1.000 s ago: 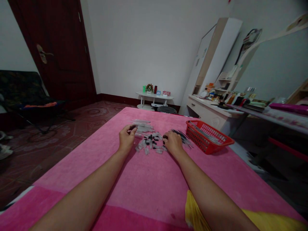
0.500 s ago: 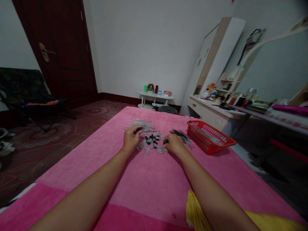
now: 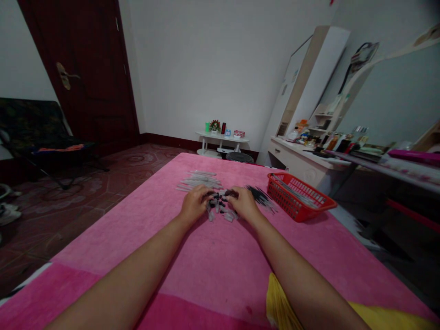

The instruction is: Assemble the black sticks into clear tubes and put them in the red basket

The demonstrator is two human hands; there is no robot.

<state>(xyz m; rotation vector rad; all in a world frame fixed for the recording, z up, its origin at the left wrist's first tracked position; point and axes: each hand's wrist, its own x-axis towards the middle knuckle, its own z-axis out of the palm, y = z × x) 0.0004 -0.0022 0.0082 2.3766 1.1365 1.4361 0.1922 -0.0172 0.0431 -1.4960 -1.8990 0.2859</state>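
Note:
A pile of small clear and black pieces that look like pen caps and plugs (image 3: 217,206) lies on the pink cloth (image 3: 220,261). My left hand (image 3: 195,204) is at the pile's left side, fingers curled down into it. From the right, my right hand (image 3: 243,201) reaches the pile with thumb and fingertips pinched together. What either pinch holds is too small and partly covered to make out. Behind my left hand lies a heap of clear pen barrels (image 3: 197,179). Thin dark pen refills (image 3: 259,197) lie in a bundle just right of my right hand.
A red plastic basket (image 3: 297,197) holding long thin sticks stands at the right edge of the cloth. Yellow fabric (image 3: 283,302) lies under my right forearm. Farther off are a white dressing table (image 3: 295,162), a low white stand (image 3: 223,136) and a folding chair (image 3: 37,133).
My left hand has moved right, from beside the barrels to the small pieces. My right hand has shifted slightly left and farther away, so the two hands are closer together.

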